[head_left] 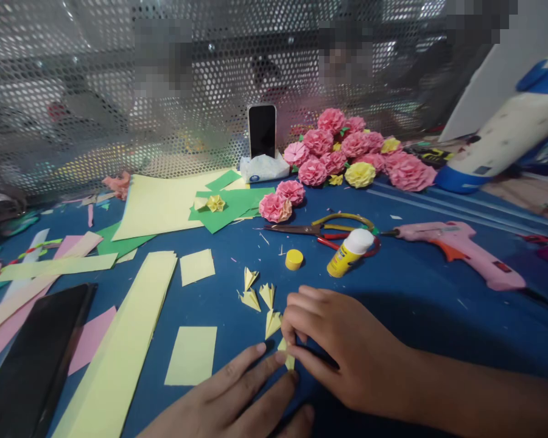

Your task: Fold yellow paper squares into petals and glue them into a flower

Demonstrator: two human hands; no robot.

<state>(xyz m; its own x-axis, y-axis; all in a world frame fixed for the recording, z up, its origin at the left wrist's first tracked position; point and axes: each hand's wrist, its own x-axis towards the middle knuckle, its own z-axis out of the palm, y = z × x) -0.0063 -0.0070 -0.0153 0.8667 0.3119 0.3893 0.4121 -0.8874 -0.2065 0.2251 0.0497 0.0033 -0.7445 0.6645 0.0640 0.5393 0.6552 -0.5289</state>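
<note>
A small piece of folded yellow paper (290, 361) is pinched between the thumb and finger of my right hand (347, 340). My left hand (237, 395) reaches in from the bottom edge with its fingers stretched out and apart, fingertips at that same paper. Just beyond, several folded yellow paper pieces (267, 295) lie on the blue table. Two yellow paper squares (190, 356) are to the left. An uncapped yellow glue stick (349, 253) stands tilted behind my right hand, its yellow cap (295, 260) nearby.
Scissors (319, 230) and a pink glue gun (456, 243) lie behind and right. Pink and yellow paper flowers (333, 161) are piled at the back by a propped phone (262, 131). Yellow strips (128, 328) and a black phone (36, 353) lie left. A perforated metal panel (187, 121) borders the table.
</note>
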